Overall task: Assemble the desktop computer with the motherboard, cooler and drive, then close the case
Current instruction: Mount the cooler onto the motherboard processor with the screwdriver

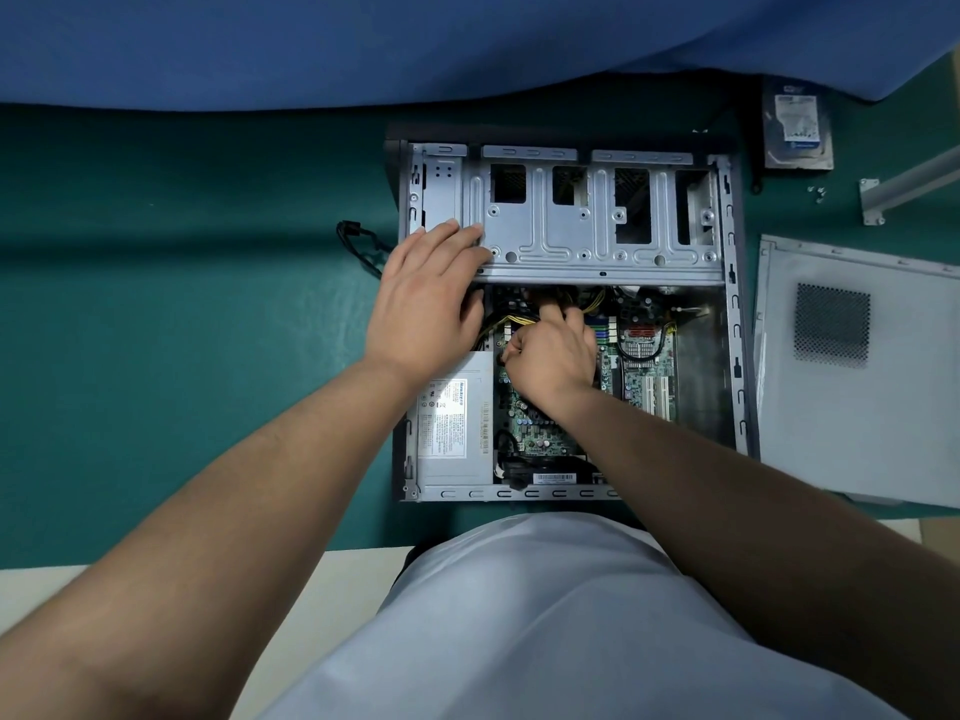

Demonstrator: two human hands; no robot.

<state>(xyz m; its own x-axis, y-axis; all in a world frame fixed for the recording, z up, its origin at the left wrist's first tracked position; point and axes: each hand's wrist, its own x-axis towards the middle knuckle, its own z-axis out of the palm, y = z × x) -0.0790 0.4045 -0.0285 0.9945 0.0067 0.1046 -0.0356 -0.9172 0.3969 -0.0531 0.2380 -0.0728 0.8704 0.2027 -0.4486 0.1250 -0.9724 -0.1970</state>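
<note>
The right hand [553, 356] is curled among the yellow cables [511, 320] over the motherboard [644, 366]; it seems to pinch something, though what cannot be told. The left hand [426, 304] lies flat, fingers straight, on the drive cage [597, 220] of the open case [735, 330]. The drive [797, 127] lies apart on the green table [182, 304], and the side panel [857, 366] lies just beside the case.

The right hand [553, 356] covers the middle of the motherboard [649, 366], and its fingers [551, 310] disappear among the cables [511, 319], so any grip is unclear. The side panel [852, 407] runs off the right edge. The drive's [797, 127] label print is unreadable.
</note>
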